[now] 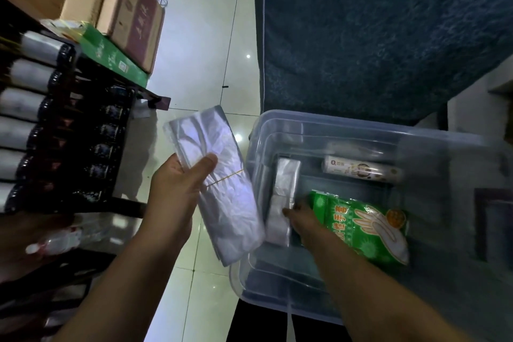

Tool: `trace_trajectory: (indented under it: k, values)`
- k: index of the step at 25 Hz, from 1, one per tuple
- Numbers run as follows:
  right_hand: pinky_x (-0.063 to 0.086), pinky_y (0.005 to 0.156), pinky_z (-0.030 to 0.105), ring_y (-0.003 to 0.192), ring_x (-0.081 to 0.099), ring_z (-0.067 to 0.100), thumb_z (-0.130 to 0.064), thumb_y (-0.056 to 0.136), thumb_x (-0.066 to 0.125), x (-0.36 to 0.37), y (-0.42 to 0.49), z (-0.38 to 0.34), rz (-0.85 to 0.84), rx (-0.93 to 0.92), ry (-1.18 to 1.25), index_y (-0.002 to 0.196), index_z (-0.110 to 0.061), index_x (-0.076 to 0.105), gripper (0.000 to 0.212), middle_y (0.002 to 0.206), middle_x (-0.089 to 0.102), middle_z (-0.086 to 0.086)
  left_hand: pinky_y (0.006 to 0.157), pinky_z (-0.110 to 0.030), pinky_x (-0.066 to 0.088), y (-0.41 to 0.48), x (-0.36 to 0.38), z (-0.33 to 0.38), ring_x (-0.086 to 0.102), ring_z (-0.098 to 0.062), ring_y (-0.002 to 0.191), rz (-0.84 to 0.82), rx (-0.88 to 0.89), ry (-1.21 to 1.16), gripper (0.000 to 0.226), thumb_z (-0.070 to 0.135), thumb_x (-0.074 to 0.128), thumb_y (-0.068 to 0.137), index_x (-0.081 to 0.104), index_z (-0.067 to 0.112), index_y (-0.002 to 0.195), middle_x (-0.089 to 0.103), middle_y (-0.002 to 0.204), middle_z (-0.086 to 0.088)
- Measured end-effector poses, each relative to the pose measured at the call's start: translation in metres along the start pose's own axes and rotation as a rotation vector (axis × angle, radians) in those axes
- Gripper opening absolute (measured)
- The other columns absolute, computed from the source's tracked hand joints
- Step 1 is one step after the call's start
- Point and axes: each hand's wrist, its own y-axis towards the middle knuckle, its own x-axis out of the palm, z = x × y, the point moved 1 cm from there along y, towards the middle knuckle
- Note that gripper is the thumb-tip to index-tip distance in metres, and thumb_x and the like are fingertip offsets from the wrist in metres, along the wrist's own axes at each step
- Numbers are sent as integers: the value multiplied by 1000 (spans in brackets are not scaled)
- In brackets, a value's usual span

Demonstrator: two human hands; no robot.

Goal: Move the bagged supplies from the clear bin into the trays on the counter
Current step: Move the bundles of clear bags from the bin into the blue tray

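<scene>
My left hand [177, 189] grips a flat bundle of clear plastic bags [219, 175] bound with a rubber band, held over the floor just left of the clear bin [361, 130]. My right hand [302, 214] reaches inside the bin, its fingers closed on a second, narrower bundle of clear bags [283, 197] leaning on the bin's left wall. A green pack of disposable gloves [361, 225] lies right beside that hand. A white printed roll [361, 169] rests at the bin's far side. No tray or counter shows.
A dark rack of bottles with white labels [55, 119] stands at the left. Behind it are cardboard boxes [125, 8] and a green box [116, 58]. A blue textured cushion [374, 36] sits behind the bin. Pale floor tiles [205, 50] run between them.
</scene>
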Motion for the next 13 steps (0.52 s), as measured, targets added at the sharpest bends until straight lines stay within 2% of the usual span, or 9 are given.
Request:
trace_trajectory:
  k: [1,3,6,8,10,12,13]
  values:
    - [50,89,44,101,60,37,-4,85,62,6,6,5,7,7,-10,121,6,48,40,116,59,28,56,-22,51,1,1,-6,71,-15,73,0,-9,-8,16,29,71,74,72,21,88,76,82,0]
    - [50,83,38,100,60,36,-6,83,64,17,17,13,50,-5,-23,119,6,48,41,116,60,26,59,-25,53,3,1,-16,71,-19,76,8,-23,-35,20,30,73,71,72,19,88,76,84,-2]
    - [47,66,33,75,59,26,-6,82,63,22,19,9,91,-34,-75,112,5,58,32,92,65,24,67,-32,57,1,0,-26,72,-22,83,-8,-41,-85,27,32,75,69,72,17,92,76,90,-6]
    - [44,61,30,67,56,24,-5,81,60,15,5,0,100,-60,-52,101,4,63,22,78,62,19,69,-33,57,-2,0,-27,72,-22,84,-8,-66,-104,28,35,76,67,73,21,91,76,91,-4]
    - [41,57,25,62,53,22,-4,80,59,-3,-24,-17,111,-168,-56,89,3,64,13,75,59,15,73,-38,56,-6,2,-21,72,-23,84,25,-105,-102,23,38,75,66,73,26,85,77,88,-2]
    - [40,53,21,55,47,16,-1,78,59,-29,-67,-40,143,-356,-118,76,-2,59,2,64,56,7,75,-39,53,-15,7,-9,71,-23,81,48,-155,-102,13,39,72,71,74,29,78,77,81,2]
    - [37,49,17,52,45,12,-2,77,59,-44,-91,-51,187,-461,-175,70,-8,57,10,59,53,2,72,-36,52,-20,12,0,71,-21,78,50,-180,-112,11,39,69,75,74,29,75,76,77,4]
